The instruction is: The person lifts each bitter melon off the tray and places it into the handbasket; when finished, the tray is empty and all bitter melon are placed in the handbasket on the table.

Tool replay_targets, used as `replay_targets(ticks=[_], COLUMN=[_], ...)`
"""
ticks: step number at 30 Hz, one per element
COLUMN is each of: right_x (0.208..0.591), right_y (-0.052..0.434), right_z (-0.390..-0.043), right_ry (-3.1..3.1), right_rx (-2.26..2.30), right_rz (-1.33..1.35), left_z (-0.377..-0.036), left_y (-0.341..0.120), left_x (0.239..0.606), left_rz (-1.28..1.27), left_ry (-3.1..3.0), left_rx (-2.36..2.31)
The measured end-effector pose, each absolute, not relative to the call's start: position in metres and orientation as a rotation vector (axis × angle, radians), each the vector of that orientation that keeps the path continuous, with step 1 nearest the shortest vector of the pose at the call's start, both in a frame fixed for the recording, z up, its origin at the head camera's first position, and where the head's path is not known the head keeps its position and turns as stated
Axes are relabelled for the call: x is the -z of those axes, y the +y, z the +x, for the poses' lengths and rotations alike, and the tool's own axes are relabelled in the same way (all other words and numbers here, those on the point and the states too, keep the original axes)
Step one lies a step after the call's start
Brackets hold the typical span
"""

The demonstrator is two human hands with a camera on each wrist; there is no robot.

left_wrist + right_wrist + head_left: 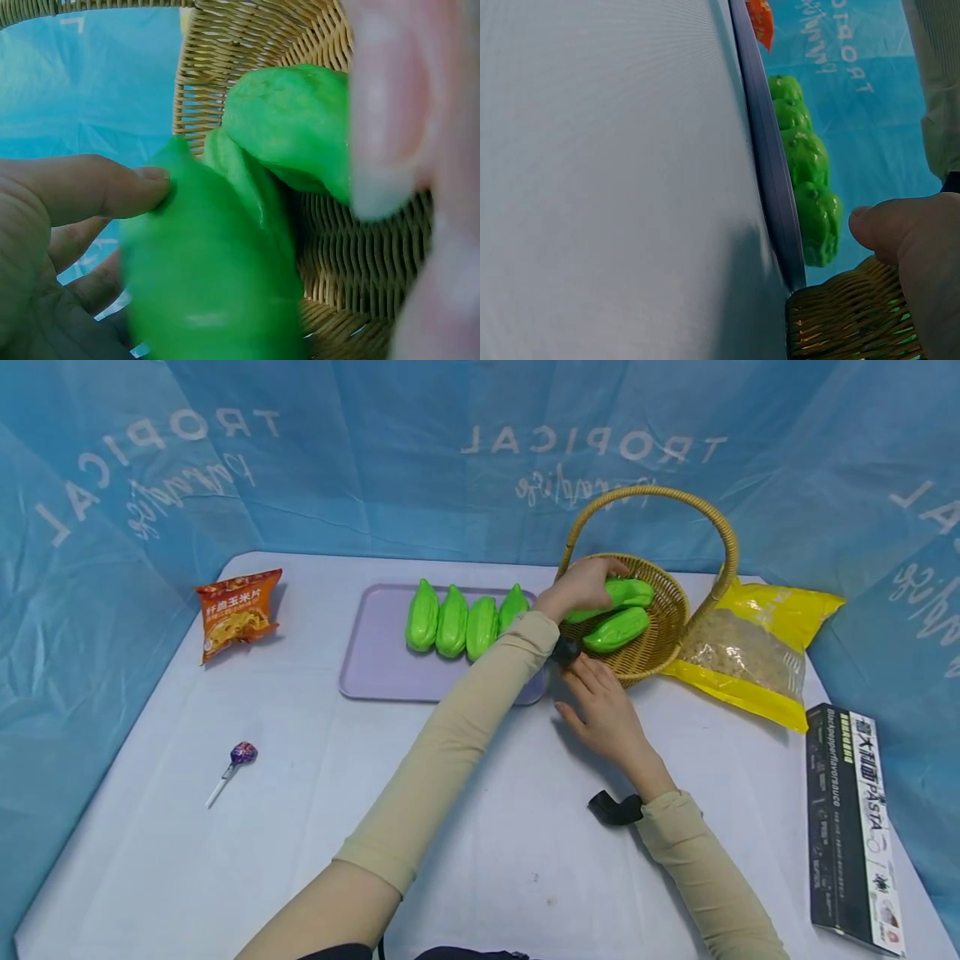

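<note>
Left hand [581, 587] grip holds green gourd [611, 596] inside basket [664, 635]; right hand [603, 710] flat, fingers relaxed, touching basket.

Two glossy green gourds [617, 610] lying in wicker basket [670, 625], upper one gripped by left hand [581, 587]

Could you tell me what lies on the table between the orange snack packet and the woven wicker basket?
In the head view, a lilac tray bearing four green toy vegetables lies between the orange snack packet and the woven wicker basket.
</note>
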State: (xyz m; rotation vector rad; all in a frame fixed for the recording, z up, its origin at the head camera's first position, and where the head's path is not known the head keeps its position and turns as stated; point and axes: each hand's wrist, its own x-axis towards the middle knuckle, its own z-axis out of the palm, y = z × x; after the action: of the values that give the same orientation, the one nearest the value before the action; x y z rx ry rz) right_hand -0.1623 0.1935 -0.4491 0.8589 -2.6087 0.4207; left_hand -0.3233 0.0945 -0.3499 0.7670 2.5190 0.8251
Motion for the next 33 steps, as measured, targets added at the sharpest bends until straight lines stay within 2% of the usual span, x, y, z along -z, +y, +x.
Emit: replay_targets(ticks=[11,22,33], right_x=[0.450,0.449,0.449], right_y=[0.195,0.192,0.193], right_z=[-0.164,-0.163,-0.163], right_ry=[-2.578,-2.601,-2.596], right_rx=[-0.426,-0.430,-0.432], right_rz=[0.869,0.875,0.882], left_z=[-0.327,-0.316,-0.310], left_y=[0.097,0.090,0.068], left_x=[0.345,0.334,0.331], left_rz=[0.740,0.793,0.815], left_ry=[2.510,2.478,2.441], left_rx=[-0.857,-0.794,-1.028])
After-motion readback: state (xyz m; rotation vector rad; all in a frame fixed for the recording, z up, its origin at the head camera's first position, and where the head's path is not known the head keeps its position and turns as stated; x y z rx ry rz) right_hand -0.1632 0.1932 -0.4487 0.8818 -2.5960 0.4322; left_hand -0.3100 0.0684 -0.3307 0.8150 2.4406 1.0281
